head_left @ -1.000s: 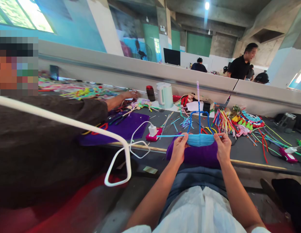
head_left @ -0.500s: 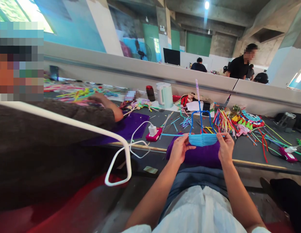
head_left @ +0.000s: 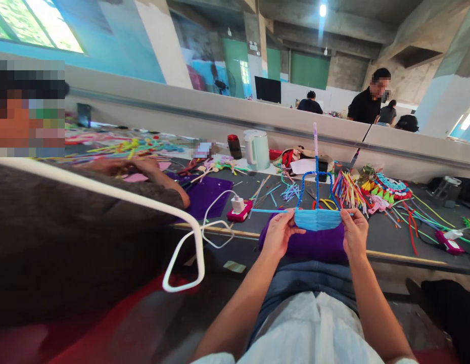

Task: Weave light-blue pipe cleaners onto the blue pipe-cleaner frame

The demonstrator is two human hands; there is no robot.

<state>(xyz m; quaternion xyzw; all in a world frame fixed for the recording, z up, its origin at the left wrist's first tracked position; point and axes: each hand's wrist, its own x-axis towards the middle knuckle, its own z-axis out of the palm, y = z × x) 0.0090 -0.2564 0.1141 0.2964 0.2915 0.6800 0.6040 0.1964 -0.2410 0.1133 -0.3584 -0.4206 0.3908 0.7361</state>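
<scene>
Between my two hands is a pipe-cleaner craft piece [head_left: 317,220], held up above the front edge of the table. Its lower part is a band of light-blue pipe cleaners laid side by side. A dark-blue pipe-cleaner frame [head_left: 302,188] rises from the band, with a central stem ending in pale purple. My left hand [head_left: 281,230] pinches the band's left end, where a light-blue strand sticks out to the left. My right hand [head_left: 354,228] pinches the right end. Behind and below the piece lies a purple cloth [head_left: 303,245].
A bundle of coloured pipe cleaners [head_left: 350,189] lies right of centre, near orange-handled pliers [head_left: 328,203]. Left are a pink power strip [head_left: 239,211], a white kettle [head_left: 256,149] and a white bent tube [head_left: 144,199]. A co-worker's arm [head_left: 162,177] works at far left.
The craft piece's upright stem has swung slightly to the right, and my right hand has shifted a little right. The co-worker on the left has brought both hands together over the table.
</scene>
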